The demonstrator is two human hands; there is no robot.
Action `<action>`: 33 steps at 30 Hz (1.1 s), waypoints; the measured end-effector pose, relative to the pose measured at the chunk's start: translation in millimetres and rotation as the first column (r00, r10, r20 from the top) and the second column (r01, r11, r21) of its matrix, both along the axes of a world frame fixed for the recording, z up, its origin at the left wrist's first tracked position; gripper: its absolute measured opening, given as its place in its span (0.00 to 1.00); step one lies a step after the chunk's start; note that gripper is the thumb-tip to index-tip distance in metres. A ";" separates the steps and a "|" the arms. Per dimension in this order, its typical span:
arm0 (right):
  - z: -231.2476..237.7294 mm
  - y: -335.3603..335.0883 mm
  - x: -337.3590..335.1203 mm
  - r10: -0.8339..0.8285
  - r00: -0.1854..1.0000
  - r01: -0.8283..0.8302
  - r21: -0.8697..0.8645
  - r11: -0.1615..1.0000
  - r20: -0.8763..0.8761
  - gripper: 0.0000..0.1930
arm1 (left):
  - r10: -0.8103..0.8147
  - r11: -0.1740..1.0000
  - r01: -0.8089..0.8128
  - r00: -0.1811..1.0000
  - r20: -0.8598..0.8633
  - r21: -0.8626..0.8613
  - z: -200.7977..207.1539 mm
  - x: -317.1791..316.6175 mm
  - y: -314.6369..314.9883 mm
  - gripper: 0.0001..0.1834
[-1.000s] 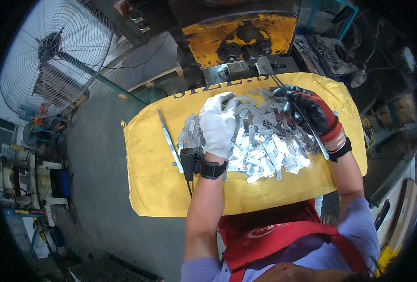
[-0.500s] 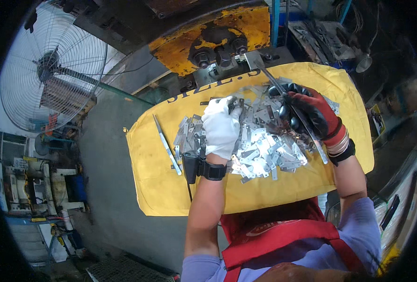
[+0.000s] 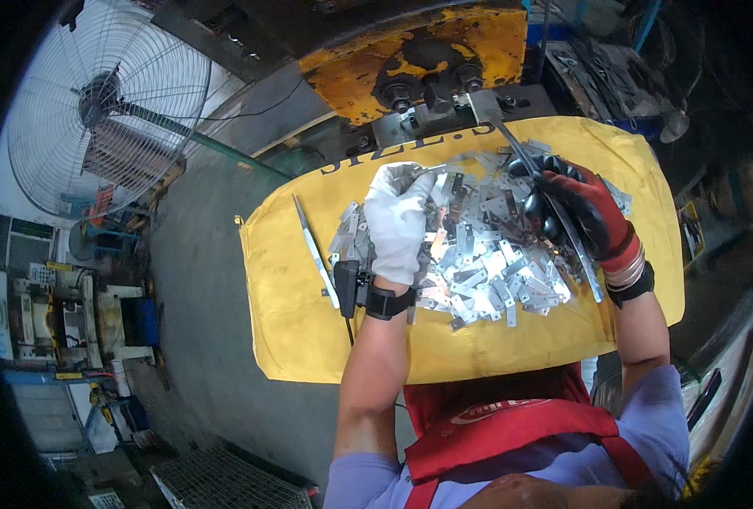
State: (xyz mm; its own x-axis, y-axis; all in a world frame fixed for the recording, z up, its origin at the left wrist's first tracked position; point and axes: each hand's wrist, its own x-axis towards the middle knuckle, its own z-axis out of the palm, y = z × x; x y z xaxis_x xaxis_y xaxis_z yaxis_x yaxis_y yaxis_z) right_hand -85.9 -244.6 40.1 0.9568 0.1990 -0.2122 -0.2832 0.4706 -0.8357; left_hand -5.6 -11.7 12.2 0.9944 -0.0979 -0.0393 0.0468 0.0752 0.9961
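My left hand [image 3: 396, 222], in a white glove, is closed in a pinch over the left part of a pile of small flat metal strips [image 3: 480, 270]. A thin metal strip [image 3: 442, 170] shows at its fingertips. In a black and red glove, my right hand [image 3: 573, 204] is closed around long metal tweezers [image 3: 573, 236]. Their tips reach up to the small metal block at the front of the machine [image 3: 485, 108]; whether they grip a part there is too small to tell. Another pair of tweezers [image 3: 315, 252] lies left of the pile.
A yellow sheet [image 3: 296, 343] lies under the pile. Beyond it stands a machine with a worn yellow block [image 3: 419, 64] and large bolts. A caged fan [image 3: 101, 106] is at the far left. Metal tools lie on a bench [image 3: 605, 81] at the back right.
The whole view has shifted, so the machine and sheet sit farther right. My left hand has turned slightly and moved left relative to the pile. The right hand still holds the tweezers toward the machine.
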 end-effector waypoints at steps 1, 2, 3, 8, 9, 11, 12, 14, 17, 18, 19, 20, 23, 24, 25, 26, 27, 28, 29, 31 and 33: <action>-1.0 -0.8 0.4 0.007 1.000 -0.007 -0.002 1.000 0.003 0.14 | 0.035 0.999 -0.036 0.999 0.041 0.024 -2.4 1.4 1.8 0.06; -3.6 -2.6 0.7 0.066 0.998 -0.066 0.033 0.997 0.023 0.14 | 0.043 0.999 -0.044 0.998 0.044 0.021 -2.3 1.4 2.6 0.06; -6.1 -2.6 1.3 0.124 0.991 -0.127 0.066 0.990 0.044 0.14 | 0.021 0.993 -0.023 1.000 -0.024 -0.117 -1.9 1.2 3.4 0.06; -8.0 15.3 -0.9 0.030 0.999 -0.032 -0.123 0.992 -0.018 0.14 | -0.071 0.967 0.038 0.989 -0.126 -0.252 0.8 -1.0 2.5 0.09; -15.6 15.2 -1.8 -0.010 0.999 0.006 -0.125 0.992 -0.035 0.14 | -0.076 0.969 0.042 0.989 -0.131 -0.243 1.5 -2.3 1.1 0.10; -21.8 12.8 -1.7 -0.003 0.998 0.018 -0.246 0.969 0.059 0.16 | -0.074 0.965 0.042 0.990 -0.117 -0.258 -3.6 -1.7 -0.3 0.10; -19.2 14.0 -1.3 0.006 0.998 0.009 -0.252 0.968 0.059 0.16 | -0.066 0.964 0.033 0.991 -0.117 -0.264 -7.2 0.0 1.0 0.10; -13.6 17.7 -1.6 0.086 0.996 -0.090 -0.131 0.987 -0.034 0.15 | -0.014 0.990 0.001 0.996 -0.092 -0.141 -8.9 1.6 1.6 0.10; -23.3 21.7 -3.0 0.060 0.998 -0.059 -0.224 0.973 -0.001 0.13 | -0.021 0.971 -0.008 0.993 -0.116 -0.240 -1.2 -1.8 1.1 0.11; -22.9 23.4 -4.1 0.069 0.997 -0.060 -0.238 0.969 0.032 0.13 | -0.016 0.969 -0.013 0.993 -0.116 -0.245 -1.9 -1.8 1.8 0.11; -17.9 26.1 -6.3 0.082 0.995 -0.059 -0.336 0.940 0.056 0.14 | 0.007 0.963 -0.038 0.993 -0.117 -0.267 -3.2 -1.4 2.4 0.11; -17.9 27.1 -6.7 0.088 0.995 -0.064 -0.340 0.938 0.055 0.14 | 0.029 0.956 -0.063 0.992 -0.119 -0.288 -3.8 -1.6 3.0 0.12; -22.8 32.1 -7.7 0.143 0.989 -0.128 -0.339 0.932 0.020 0.18 | 0.020 0.967 -0.056 0.989 -0.146 -0.248 -0.8 -1.0 4.2 0.13; -20.1 33.6 -7.1 0.146 0.989 -0.132 -0.342 0.931 0.017 0.18 | 0.022 0.966 -0.059 0.989 -0.149 -0.251 0.2 -2.1 3.6 0.13; -15.6 34.7 -6.5 0.194 0.981 -0.184 -0.341 0.922 -0.006 0.18 | 0.033 0.972 -0.063 0.990 -0.135 -0.226 1.6 -3.4 2.6 0.14; -12.8 35.7 -6.6 0.239 0.970 -0.235 -0.339 0.911 -0.030 0.19 | 0.043 0.977 -0.066 0.992 -0.120 -0.201 2.8 -4.6 1.5 0.14; -13.9 36.9 -6.9 0.239 0.970 -0.236 -0.341 0.910 -0.033 0.19 | 0.042 0.977 -0.067 0.992 -0.122 -0.204 3.4 -5.3 0.7 0.14; -16.8 38.2 -7.3 0.222 0.975 -0.210 -0.321 0.923 0.001 0.18 | 0.050 0.980 -0.072 0.991 -0.123 -0.186 3.9 -5.9 0.1 0.13; -18.2 38.6 -7.7 0.203 0.979 -0.183 -0.302 0.936 0.035 0.18 | 0.055 0.983 -0.075 0.991 -0.121 -0.169 4.6 -6.0 -1.1 0.13; -18.9 38.6 -7.8 0.173 0.984 -0.151 -0.327 0.933 0.041 0.18 | 0.054 0.991 -0.064 0.995 -0.086 -0.121 5.3 -6.3 -2.9 0.12; -18.8 37.9 -6.9 0.146 0.988 -0.121 -0.346 0.930 0.048 0.17 | 0.054 0.996 -0.057 0.997 -0.051 -0.067 2.0 -5.4 -2.8 0.12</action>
